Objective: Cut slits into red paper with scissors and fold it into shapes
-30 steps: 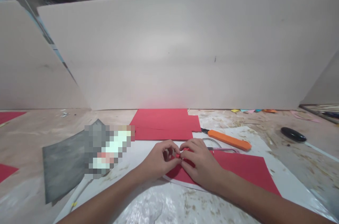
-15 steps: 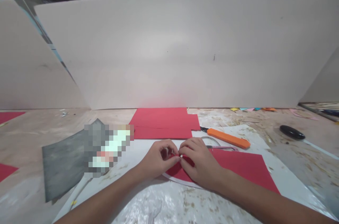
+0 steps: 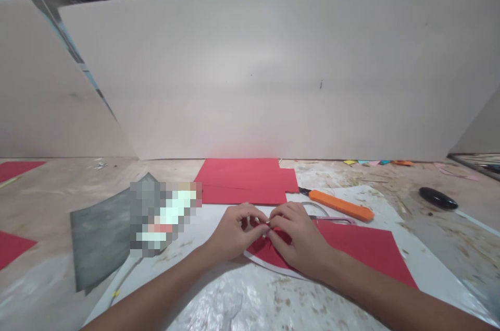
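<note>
My left hand (image 3: pixel 234 232) and my right hand (image 3: pixel 300 237) meet at the middle, thumbs and fingertips pinched close together. Between them is something small and pale, too hidden to name. Under the fingers lies a red sheet (image 3: pixel 363 245), with a curved white-edged piece (image 3: pixel 269 267) at its near left side. Just beyond my right hand rests a thin pink-handled tool (image 3: pixel 339 220), its front end partly covered. An orange utility knife (image 3: pixel 341 205) lies behind that.
More red sheets (image 3: pixel 242 177) lie at the foot of an upright white board (image 3: pixel 273 70). To the left are a dark grey sheet (image 3: pixel 99 245) and a pixelated object (image 3: pixel 167 219) with a cable. A black-handled tool (image 3: pixel 437 198) lies right. Coloured scraps (image 3: pixel 378 162) line the back.
The whole view has shifted slightly, so things sit a little further right. Both hands stay pinched together over the red sheet, with only small finger movement.
</note>
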`<state>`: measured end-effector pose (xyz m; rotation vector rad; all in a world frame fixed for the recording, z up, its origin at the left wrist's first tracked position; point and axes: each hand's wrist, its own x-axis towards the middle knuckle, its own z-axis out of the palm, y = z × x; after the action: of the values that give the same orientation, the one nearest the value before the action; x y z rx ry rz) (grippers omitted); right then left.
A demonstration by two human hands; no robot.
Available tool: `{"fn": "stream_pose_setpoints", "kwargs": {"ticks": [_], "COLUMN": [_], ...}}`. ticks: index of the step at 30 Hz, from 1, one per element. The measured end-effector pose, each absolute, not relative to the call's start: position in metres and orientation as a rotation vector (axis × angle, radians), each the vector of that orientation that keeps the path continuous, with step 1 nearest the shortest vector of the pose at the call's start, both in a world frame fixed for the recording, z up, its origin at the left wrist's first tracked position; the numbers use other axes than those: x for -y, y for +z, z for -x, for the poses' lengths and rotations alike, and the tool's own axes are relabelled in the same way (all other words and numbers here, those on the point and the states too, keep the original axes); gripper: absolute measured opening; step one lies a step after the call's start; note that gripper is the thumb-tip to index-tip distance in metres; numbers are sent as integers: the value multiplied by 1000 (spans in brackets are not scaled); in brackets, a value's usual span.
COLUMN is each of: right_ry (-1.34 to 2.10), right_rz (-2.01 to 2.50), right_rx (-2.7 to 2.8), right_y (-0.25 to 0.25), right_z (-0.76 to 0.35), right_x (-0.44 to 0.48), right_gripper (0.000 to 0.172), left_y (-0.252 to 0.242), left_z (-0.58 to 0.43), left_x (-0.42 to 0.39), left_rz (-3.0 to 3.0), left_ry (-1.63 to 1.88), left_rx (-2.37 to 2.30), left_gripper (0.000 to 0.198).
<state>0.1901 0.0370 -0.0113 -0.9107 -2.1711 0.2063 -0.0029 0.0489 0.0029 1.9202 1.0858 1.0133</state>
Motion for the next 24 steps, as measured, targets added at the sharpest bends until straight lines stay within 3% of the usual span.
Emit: {"fn": "stream_pose_setpoints", "kwargs": {"ticks": [24], "right_ry": [175], "right_rz": [890], "right_rx": [2128], "right_y": [-17], "right_z": [-189], "right_x": [-40], "right_gripper": [9], "left_y": [-5], "left_z": [8], "left_x": [-50], "left_rz": [-2214], "left_ry": [1045], "left_rx": [-961], "left_gripper": [3]}}
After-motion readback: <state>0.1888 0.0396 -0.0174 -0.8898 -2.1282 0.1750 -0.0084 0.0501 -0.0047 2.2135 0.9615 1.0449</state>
